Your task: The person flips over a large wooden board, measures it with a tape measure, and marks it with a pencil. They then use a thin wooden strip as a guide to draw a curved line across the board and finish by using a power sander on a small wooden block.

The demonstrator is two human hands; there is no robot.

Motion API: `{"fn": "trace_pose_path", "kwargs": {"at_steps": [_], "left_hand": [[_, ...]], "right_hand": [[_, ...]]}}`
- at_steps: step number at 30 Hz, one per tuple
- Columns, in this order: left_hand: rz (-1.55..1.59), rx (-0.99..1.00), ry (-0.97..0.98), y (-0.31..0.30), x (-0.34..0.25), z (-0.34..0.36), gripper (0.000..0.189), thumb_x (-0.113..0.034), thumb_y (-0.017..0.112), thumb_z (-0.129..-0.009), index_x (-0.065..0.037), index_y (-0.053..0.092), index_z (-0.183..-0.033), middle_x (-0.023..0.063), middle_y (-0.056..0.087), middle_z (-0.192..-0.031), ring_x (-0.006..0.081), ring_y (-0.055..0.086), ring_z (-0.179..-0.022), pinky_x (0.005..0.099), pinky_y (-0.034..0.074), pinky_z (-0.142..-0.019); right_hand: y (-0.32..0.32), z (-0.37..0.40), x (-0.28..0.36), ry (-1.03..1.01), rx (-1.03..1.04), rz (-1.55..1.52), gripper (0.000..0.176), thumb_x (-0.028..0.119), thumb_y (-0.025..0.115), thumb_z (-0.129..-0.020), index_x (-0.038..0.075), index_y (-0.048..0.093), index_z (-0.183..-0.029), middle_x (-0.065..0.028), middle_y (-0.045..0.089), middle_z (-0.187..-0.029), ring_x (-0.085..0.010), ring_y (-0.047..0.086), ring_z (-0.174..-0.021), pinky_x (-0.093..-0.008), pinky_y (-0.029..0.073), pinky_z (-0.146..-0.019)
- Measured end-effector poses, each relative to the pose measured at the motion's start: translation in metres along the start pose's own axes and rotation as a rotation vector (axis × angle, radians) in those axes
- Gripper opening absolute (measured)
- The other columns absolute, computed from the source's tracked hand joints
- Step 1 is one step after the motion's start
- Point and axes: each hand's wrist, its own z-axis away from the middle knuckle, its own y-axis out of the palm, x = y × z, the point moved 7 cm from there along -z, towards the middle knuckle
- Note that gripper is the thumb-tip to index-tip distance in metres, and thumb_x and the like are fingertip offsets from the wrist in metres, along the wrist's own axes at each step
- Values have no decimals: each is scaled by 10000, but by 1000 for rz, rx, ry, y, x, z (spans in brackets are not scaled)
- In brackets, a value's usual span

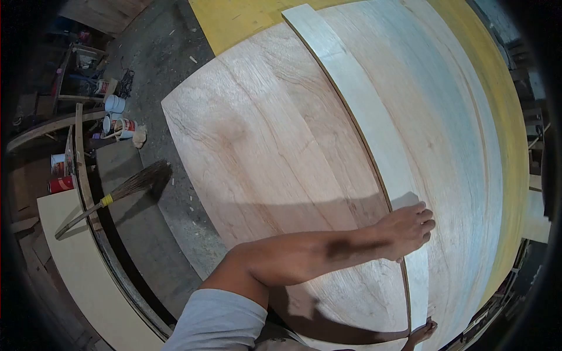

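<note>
A long pale wooden strip (374, 117) lies lengthwise across a large plywood sheet (263, 134). My left hand (413, 228) rests on the strip, its fingers curled toward the far edge and its thumb by the near, darker edge. Low in the view, my right hand (422, 334) is at the near end of the strip, beside its right edge. The fingers of this hand are bent together, and a small dark bit shows at their tips, too small to name. My left arm casts a shadow over the plywood.
A yellow surface (246, 23) lies under the plywood. To the left, a broom (126, 188) leans across a wooden frame beside a pale board (76, 245). White buckets (115, 104) and a red can (60, 185) stand near cluttered shelves. Small scraps litter the grey floor (158, 52).
</note>
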Motion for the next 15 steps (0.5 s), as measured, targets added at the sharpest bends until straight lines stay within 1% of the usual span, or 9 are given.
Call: {"fn": "trace_pose_path", "kwargs": {"at_steps": [1, 2, 3, 5, 6, 8, 9, 11, 15], "left_hand": [[-29, 54, 5, 4, -1, -1, 604, -471, 742, -697, -32, 622, -1093, 32, 565, -1070, 191, 481, -1105, 342, 324, -1034], [-30, 50, 8, 5, 0, -1, 549, -446, 717, -735, -34, 624, -1086, 23, 559, -1055, 182, 478, -1098, 340, 322, -1034], [-26, 51, 5, 8, 1, -2, 549, -446, 717, -735, -34, 624, -1086, 23, 559, -1055, 182, 478, -1098, 340, 322, -1034], [29, 23, 21, 13, -1, -3, 453, -361, 687, -774, -35, 627, -1082, 21, 558, -1044, 174, 483, -1082, 342, 321, -1036], [31, 25, 19, 17, -1, -3, 453, -361, 687, -774, -35, 627, -1082, 21, 558, -1044, 174, 483, -1082, 342, 321, -1036], [-23, -65, 23, 14, -2, -2, 330, -274, 645, -805, -46, 651, -1044, 16, 561, -1017, 164, 492, -1057, 347, 329, -1031], [-21, -64, 20, 17, -2, -2, 330, -274, 645, -805, -46, 651, -1044, 16, 561, -1017, 164, 492, -1057, 347, 329, -1031], [1, -99, 19, 13, -2, 0, 236, -214, 607, -836, -59, 673, -1001, 11, 566, -997, 159, 501, -1034, 349, 341, -1021], [-22, -89, 28, 13, -3, 1, 192, -180, 592, -849, -68, 685, -974, 7, 568, -982, 159, 504, -1026, 350, 352, -1011]], "right_hand": [[1, 0, 0, 17, 19, 19, 147, 147, 432, -903, 24, 501, -860, -98, 488, -770, -247, 484, -747, -383, 407, -731], [1, 1, 1, 16, 4, 20, 156, 163, 431, -907, 29, 496, -859, -89, 469, -759, -240, 462, -726, -378, 396, -701], [2, 1, 2, 15, 7, 23, 156, 163, 431, -907, 29, 496, -859, -89, 469, -759, -240, 462, -726, -378, 396, -701], [0, 1, 5, -43, -16, 63, 155, 168, 444, -905, 30, 491, -853, -83, 459, -754, -235, 450, -720, -368, 392, -695], [1, 0, 4, -43, -12, 64, 155, 168, 444, -905, 30, 491, -853, -83, 459, -754, -235, 450, -720, -368, 392, -695], [1, 0, 0, -23, -6, 13, 147, 165, 454, -902, 32, 478, -846, -76, 452, -752, -227, 445, -720, -357, 390, -694], [2, 1, -2, -24, -2, 14, 147, 165, 454, -902, 32, 478, -846, -76, 452, -752, -227, 445, -720, -357, 390, -694], [3, 6, 5, -194, 13, -248, 324, 280, 566, -926, -38, 553, -987, -211, 614, -891, -320, 630, -773, -380, 549, -676], [2, 3, 4, -256, 45, -141, 352, 276, 528, -953, -74, 544, -924, -231, 605, -901, -317, 616, -781, -418, 544, -672]]}}
